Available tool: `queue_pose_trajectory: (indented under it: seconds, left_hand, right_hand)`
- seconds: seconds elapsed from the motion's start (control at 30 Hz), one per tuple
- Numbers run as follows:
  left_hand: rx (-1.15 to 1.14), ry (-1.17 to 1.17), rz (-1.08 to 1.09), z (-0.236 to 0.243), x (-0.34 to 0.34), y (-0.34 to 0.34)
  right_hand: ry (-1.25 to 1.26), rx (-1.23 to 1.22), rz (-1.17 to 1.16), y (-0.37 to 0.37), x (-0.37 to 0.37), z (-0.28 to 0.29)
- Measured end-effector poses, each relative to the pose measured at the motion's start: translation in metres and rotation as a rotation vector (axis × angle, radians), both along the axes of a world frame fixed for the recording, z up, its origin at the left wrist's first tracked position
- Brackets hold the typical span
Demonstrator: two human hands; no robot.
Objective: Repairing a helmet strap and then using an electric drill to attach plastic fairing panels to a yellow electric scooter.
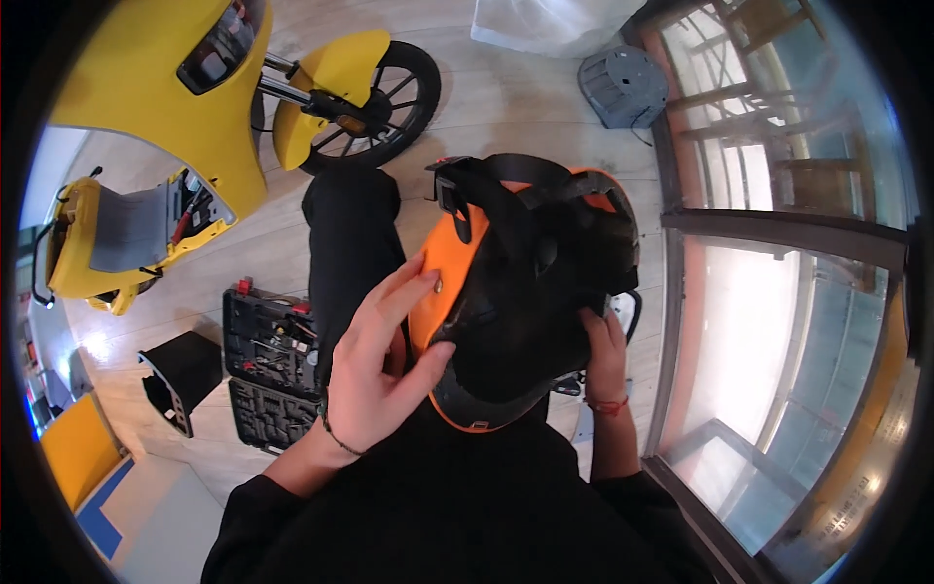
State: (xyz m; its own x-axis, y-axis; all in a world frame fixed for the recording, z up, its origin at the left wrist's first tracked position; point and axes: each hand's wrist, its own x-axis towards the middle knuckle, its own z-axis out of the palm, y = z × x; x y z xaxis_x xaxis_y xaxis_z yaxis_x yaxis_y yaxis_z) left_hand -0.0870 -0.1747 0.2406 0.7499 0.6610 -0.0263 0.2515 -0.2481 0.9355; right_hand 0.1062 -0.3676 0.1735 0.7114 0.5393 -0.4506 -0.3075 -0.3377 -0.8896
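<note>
An orange helmet (449, 255) rests over my lap, its dark inside turned up toward me. Black straps with a buckle lie across its far end. My left hand (377, 355) is on the left rim, fingers along the orange outer shell and thumb bent over the black edge. On the opposite side, my right hand (605, 350) grips the rim, with the thumb at the black lining and the other fingers partly hidden behind the shell.
A yellow scooter (229, 146) stands at the far left, its black front wheel (389, 107) turned toward me. Beside my left leg lies an open toolbox (268, 336), near a black plastic bin-shaped part (183, 380). A grey round-sided container (623, 86) sits by the glass doors (744, 321) on the right.
</note>
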Motion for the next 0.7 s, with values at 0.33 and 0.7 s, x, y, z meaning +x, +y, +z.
queue_pose_trajectory:
  seconds: [0.33, 0.7]
  left_hand:
    - [-0.155, -0.002, 0.203, -0.029, -0.015, 0.026]
    - [0.014, 0.216, 0.252, -0.026, -0.018, 0.025]
  right_hand:
    - [-0.054, -0.096, 0.088, 0.018, -0.01, 0.031]
    - [-0.155, -0.12, 0.205, 0.015, -0.015, 0.031]
